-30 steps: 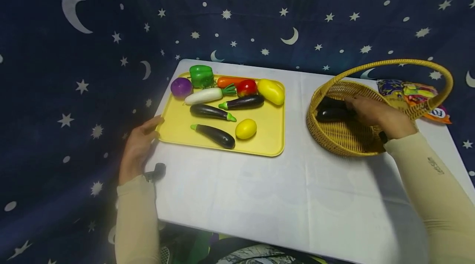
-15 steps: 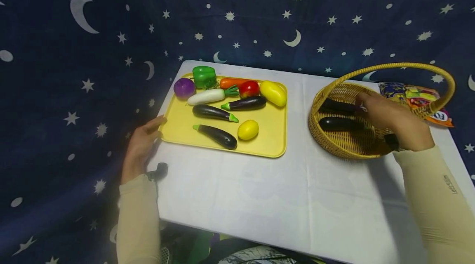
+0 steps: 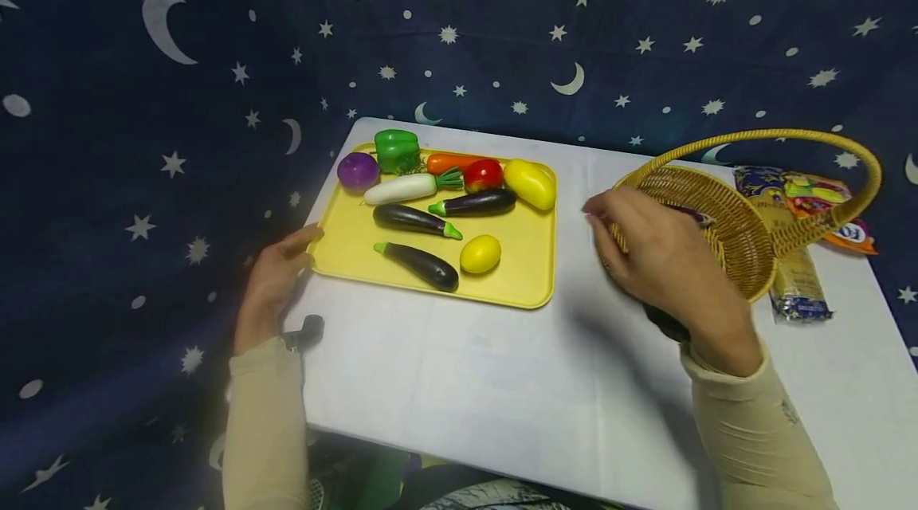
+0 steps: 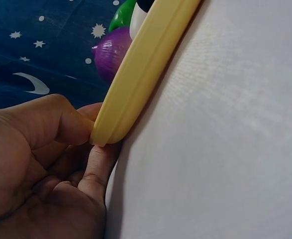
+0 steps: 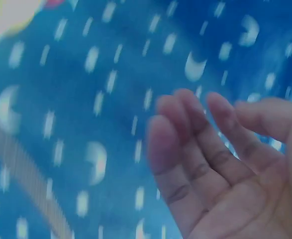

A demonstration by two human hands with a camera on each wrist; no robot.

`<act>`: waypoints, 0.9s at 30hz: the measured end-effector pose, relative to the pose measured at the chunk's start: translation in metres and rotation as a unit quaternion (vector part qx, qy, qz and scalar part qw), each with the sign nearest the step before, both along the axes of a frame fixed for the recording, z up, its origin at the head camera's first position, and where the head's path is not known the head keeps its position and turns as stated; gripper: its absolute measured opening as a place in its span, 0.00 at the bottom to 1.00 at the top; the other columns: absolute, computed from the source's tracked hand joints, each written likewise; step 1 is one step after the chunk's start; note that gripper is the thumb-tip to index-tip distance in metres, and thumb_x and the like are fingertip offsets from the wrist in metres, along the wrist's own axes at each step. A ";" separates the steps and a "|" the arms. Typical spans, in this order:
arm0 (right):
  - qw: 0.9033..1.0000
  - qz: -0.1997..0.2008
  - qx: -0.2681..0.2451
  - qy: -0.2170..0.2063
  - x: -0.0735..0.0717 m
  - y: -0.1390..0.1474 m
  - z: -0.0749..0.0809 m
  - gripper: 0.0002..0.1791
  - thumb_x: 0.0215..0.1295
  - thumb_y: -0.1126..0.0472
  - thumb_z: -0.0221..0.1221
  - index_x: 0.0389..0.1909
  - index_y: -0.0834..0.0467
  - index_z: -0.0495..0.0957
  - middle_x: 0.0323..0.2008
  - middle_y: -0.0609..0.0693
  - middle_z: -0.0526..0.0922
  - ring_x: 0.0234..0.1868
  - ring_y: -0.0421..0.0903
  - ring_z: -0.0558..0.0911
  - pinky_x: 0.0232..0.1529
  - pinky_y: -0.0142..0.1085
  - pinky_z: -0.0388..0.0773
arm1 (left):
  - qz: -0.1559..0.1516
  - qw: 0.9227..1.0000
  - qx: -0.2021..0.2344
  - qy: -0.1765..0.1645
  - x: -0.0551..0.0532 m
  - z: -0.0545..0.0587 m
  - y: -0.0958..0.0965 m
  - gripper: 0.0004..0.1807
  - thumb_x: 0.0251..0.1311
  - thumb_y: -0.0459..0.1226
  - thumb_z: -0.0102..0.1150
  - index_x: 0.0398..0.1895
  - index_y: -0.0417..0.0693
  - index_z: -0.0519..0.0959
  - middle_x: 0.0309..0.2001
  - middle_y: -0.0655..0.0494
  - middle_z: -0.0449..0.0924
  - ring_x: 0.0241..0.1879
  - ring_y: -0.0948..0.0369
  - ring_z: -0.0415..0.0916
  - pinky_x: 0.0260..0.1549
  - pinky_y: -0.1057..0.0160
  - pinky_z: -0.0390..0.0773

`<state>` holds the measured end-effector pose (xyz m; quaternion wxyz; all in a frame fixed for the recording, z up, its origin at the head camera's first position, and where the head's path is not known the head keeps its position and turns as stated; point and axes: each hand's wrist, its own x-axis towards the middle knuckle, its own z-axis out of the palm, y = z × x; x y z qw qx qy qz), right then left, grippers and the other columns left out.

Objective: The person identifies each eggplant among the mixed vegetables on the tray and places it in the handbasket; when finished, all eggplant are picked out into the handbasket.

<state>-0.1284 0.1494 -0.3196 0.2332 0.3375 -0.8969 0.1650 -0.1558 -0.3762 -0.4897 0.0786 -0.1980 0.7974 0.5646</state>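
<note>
My left hand [image 3: 272, 283] pinches the left edge of a yellow tray [image 3: 518, 275]. In the left wrist view, fingers [image 4: 98, 172] lie around the tray's corner. Three eggplants lie on the tray: a front eggplant [image 3: 423, 267], a middle eggplant [image 3: 409, 219] and a back eggplant [image 3: 476, 202]. A lemon [image 3: 480, 254] sits beside the front one. My right hand [image 3: 663, 259] hovers over the left side of a wicker basket [image 3: 742, 227]. It holds nothing; in the right wrist view its fingers are relaxed and blurred. It hides most of the basket's contents.
Along the tray's back lie a purple onion [image 3: 358, 172], green pepper [image 3: 397, 151], white radish [image 3: 402, 190], carrot [image 3: 452, 163], round red fruit or vegetable [image 3: 484, 175] and lumpy yellow one [image 3: 531, 185]. The basket's tall handle [image 3: 774, 133] arches up. Packets [image 3: 796, 275] lie behind it.
My right hand has let go of the eggplants in the basket, lifted out and moved left toward the tray. My left hand has stayed at the tray's edge.
</note>
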 end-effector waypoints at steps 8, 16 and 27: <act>0.987 0.103 0.050 -0.112 -0.014 -0.101 -0.060 0.15 0.75 0.61 0.63 0.58 0.61 0.79 0.47 0.55 0.82 0.44 0.49 0.81 0.43 0.40 0.87 | -0.003 1.000 0.009 -0.005 -0.001 -0.001 -0.003 0.31 0.70 0.28 0.52 0.75 0.57 0.76 0.83 0.65 0.63 0.87 0.60 0.49 0.88 0.49 0.45; 0.977 0.097 0.072 -0.176 -0.015 -0.161 -0.106 0.17 0.75 0.60 0.63 0.59 0.61 0.77 0.45 0.55 0.77 0.44 0.50 0.77 0.44 0.38 0.81 | -0.008 0.999 0.029 -0.014 -0.001 -0.011 -0.004 0.32 0.69 0.28 0.51 0.75 0.58 0.76 0.84 0.66 0.62 0.87 0.61 0.48 0.87 0.50 0.44; 0.978 0.088 0.128 -0.136 -0.012 -0.184 -0.128 0.10 0.80 0.66 0.52 0.56 0.61 0.74 0.42 0.57 0.74 0.42 0.53 0.75 0.45 0.40 0.80 | -0.014 1.000 -0.006 0.003 0.002 -0.003 -0.003 0.31 0.70 0.29 0.51 0.75 0.58 0.76 0.83 0.65 0.63 0.87 0.58 0.49 0.88 0.46 0.40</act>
